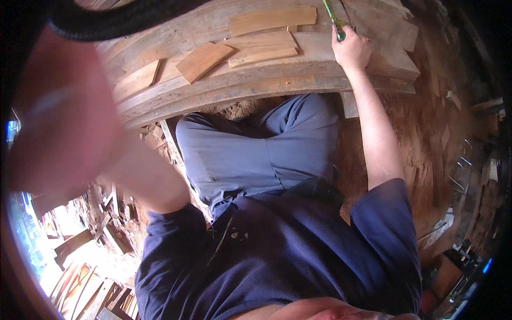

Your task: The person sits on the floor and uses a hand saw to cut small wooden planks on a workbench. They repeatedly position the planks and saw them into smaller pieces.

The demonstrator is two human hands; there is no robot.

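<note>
Right hand (352, 50) out at arm's length on plank table (298, 80), fingers wrapped tight round green-handled tool (335, 21), braced for control. Left hand (58, 122) raised near camera, blurred; grip unclear. Loose wood offcuts (202, 60) lie flat beside.

My hands: two. Right hand (352, 50) on bench (256, 85), gripping one green tool (335, 21). Left hand (58, 117) raised close to lens, blurred, contents unclear. Benches: one. Loose boards on bench top: about five, namely one long (272, 20), two stacked (261, 49), one tilted (204, 61), one at left (137, 80). Scrap heap (90, 266) lower left: too jumbled to count.
</note>
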